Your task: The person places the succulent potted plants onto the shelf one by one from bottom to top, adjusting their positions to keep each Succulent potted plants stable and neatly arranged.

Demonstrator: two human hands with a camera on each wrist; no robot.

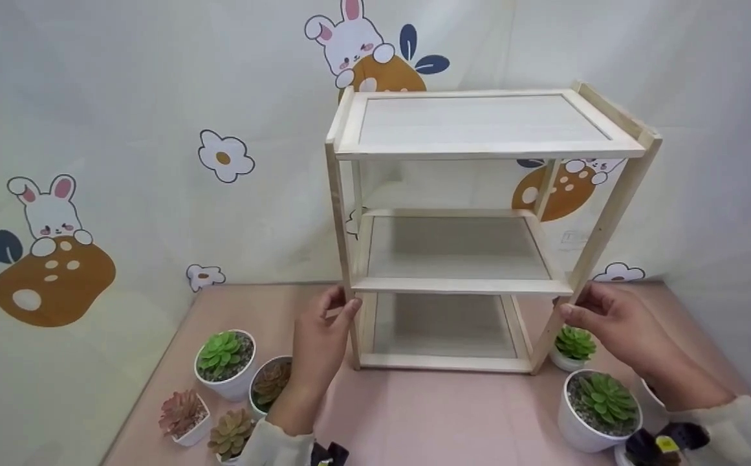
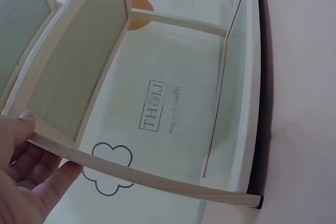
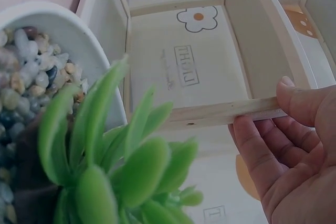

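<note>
A pale wooden shelf rack [image 1: 459, 285] with three tiers stands upright at the back of the pink tabletop. My left hand [image 1: 323, 343] grips its left front post just below the middle tier, thumb in front and fingers behind. On the other side my right hand [image 1: 614, 320] pinches the right front post at about the same height. In the left wrist view, the left thumb and fingers [image 2: 58, 182] close around the post. The right wrist view has the right hand [image 3: 294, 150] holding the post [image 3: 226, 113] between thumb and fingers.
Several potted succulents, one in a round white pot [image 1: 229, 382], stand at the left. More cluster at the right, including a green succulent [image 1: 608, 398] beneath the right forearm. Behind the rack hangs a pale cloth [image 1: 123, 97] printed with rabbits and flowers. The pink tabletop [image 1: 453, 414] extends in front.
</note>
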